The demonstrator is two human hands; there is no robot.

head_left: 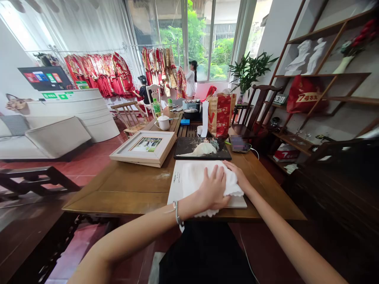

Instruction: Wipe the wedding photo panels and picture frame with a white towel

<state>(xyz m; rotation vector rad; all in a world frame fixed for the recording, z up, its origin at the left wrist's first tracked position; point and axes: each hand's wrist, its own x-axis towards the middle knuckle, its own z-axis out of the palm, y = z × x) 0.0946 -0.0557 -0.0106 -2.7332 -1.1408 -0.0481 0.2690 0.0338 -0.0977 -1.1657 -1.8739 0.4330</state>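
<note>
A white cloth (192, 179) lies spread over a flat white board or book (177, 185) near the front edge of the wooden table. My left hand (213, 187) rests on the cloth with its fingers spread, palm down. At the upper right edge of the cloth is my right hand (237, 175), its fingers stretched out and touching cloth and board. Just behind the board lies a dark album (183, 148) with a picture of a white dress. To the left, a light framed photo (167, 146) lies on the table.
Further back on the table (133, 189) stand a lidded white cup (162, 122), a green bottle (156, 107) and a red-and-tan paper bag (220, 114). A phone (239, 144) with a cable lies right. Two people are near the clothes racks. Shelves (328, 75) stand right.
</note>
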